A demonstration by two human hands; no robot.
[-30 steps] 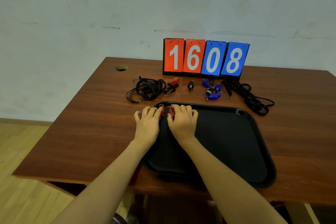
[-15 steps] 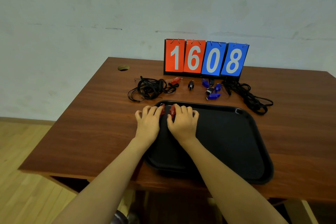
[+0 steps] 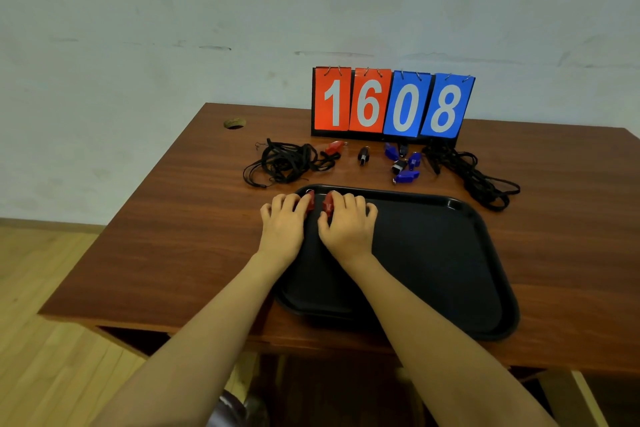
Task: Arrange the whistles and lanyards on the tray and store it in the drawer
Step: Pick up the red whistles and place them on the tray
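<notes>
A black tray [image 3: 433,253] lies on the wooden desk [image 3: 180,236]. At the tray's far left corner my left hand [image 3: 282,222] holds a red whistle [image 3: 310,202] and my right hand [image 3: 346,222] holds another red whistle [image 3: 327,205], side by side on the tray. Behind the tray lie a tangle of black lanyards [image 3: 287,161], a third red whistle [image 3: 334,147], a black whistle [image 3: 363,156], several blue whistles [image 3: 405,163] and a second bundle of black lanyards [image 3: 474,173].
A flip scoreboard [image 3: 393,104] reading 1608 stands at the desk's back edge by the wall. A round cable hole [image 3: 234,123] sits at the back left of the desk. An open space shows under the desk's front left edge [image 3: 138,340].
Both hands stay on the two red whistles at the tray's far left corner; only the camera view has shifted slightly.
</notes>
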